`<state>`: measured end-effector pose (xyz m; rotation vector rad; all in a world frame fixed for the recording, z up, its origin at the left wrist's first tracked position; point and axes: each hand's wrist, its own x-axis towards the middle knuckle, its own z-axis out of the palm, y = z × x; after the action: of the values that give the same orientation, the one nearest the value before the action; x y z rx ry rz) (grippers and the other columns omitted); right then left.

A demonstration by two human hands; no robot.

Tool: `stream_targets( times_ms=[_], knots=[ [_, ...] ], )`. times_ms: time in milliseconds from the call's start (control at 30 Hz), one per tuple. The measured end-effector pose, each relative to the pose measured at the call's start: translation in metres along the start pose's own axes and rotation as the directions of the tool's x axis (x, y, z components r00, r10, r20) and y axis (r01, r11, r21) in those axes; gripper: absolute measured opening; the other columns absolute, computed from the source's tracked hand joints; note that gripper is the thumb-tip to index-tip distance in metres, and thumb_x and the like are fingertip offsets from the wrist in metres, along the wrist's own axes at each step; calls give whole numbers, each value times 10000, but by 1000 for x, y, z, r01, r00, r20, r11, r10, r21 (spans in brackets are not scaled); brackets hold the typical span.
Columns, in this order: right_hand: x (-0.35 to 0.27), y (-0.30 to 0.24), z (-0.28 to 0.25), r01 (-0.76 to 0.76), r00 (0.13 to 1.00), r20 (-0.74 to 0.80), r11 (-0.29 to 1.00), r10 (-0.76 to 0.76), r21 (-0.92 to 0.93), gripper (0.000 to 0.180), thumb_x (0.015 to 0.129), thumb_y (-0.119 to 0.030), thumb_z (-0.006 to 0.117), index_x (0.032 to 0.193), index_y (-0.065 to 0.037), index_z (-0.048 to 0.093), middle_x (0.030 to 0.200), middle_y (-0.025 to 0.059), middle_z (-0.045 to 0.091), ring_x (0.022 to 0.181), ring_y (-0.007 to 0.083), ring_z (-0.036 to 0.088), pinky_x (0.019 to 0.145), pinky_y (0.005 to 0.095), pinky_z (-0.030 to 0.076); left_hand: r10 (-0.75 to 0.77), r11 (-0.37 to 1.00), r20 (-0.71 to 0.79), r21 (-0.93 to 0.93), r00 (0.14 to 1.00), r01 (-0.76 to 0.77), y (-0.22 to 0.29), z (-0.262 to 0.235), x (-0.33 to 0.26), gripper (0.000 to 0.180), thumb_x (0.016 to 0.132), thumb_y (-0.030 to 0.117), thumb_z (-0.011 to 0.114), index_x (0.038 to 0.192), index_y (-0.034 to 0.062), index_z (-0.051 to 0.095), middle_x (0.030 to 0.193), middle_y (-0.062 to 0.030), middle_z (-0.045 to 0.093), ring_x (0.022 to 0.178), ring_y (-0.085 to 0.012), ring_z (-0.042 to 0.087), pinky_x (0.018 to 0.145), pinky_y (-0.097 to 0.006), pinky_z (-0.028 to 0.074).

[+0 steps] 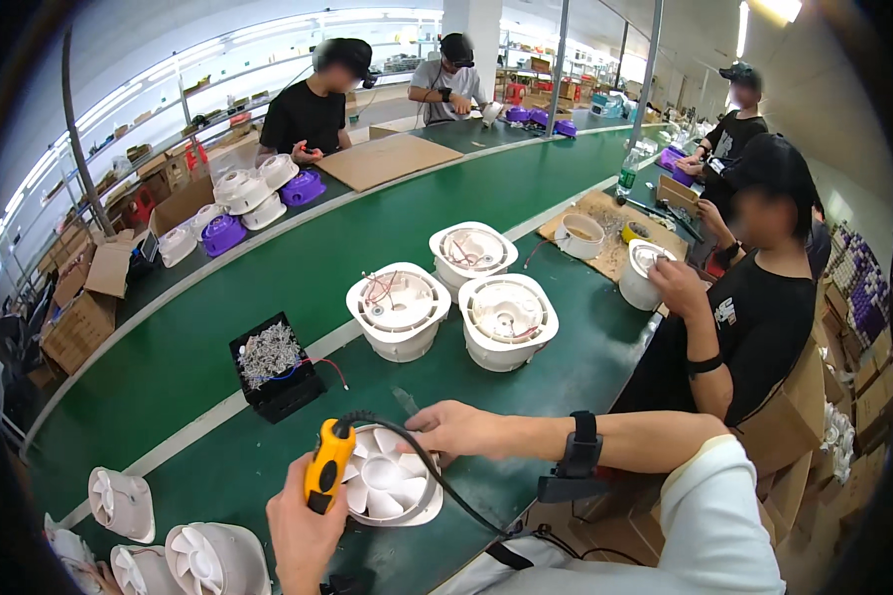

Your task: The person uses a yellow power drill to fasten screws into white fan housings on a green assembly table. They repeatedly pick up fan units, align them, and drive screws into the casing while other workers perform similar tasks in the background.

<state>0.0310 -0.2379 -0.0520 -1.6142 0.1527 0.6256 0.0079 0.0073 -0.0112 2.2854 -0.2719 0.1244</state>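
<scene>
In my left hand (308, 531) is a yellow-and-black electric screwdriver (329, 461), fingers wrapped round its side. Its black coiled cord (437, 471) arcs over the work and down to the table's near edge. Right beside it lies a white fan housing (422, 511) with a white bladed fan wheel (382, 474) facing up. My right hand (453, 428) is at the far right rim of this housing, fingers bent and partly hidden, so I cannot see what they grip. A small clear plastic piece (405, 401) lies just beyond that hand.
A black box (278, 392) of small metal parts stands ahead left. Three white housings (506, 317) with wires sit ahead. More fan units (218, 560) stand at lower left. A green conveyor belt (198, 347) runs behind. On the right a co-worker (764, 288) handles another housing.
</scene>
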Motion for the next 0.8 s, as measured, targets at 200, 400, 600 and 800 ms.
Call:
stream_targets(
  times_ms=[200,400,600,800],
  knots=[
    [-20,-59,36,446,730,-53,534,-681,-718,652,749,-280,743,1289,-23,484,990,141,478,830,249,526,784,346,461,-187,912,-279,-406,942,60,11,-38,-7,363,762,-28,640,1107,-19,526,933,-124,668,650,-134,621,562,-248,500],
    [-16,-13,49,294,307,408,-322,-860,-900,502,725,-146,624,1224,-106,582,1055,87,469,966,211,457,844,354,413,-81,843,-500,-496,862,-208,5,-48,-13,440,815,-65,553,1206,-19,356,1099,-228,604,557,-119,547,489,-216,494],
    [-23,8,60,233,186,424,-380,-886,-895,443,767,-158,583,1209,-152,609,1017,11,447,959,160,424,886,298,383,39,838,-603,-415,797,-355,-4,-50,-18,392,857,-3,512,1219,18,364,1081,-242,614,498,-120,539,481,-214,475],
    [-43,53,51,309,266,402,-318,-876,-896,391,810,-186,599,1200,-192,595,1021,7,424,990,142,439,939,324,352,98,834,-629,-371,771,-408,-9,-47,-19,395,864,40,524,1226,20,368,1078,-254,611,497,-129,546,478,-212,461]
  ],
)
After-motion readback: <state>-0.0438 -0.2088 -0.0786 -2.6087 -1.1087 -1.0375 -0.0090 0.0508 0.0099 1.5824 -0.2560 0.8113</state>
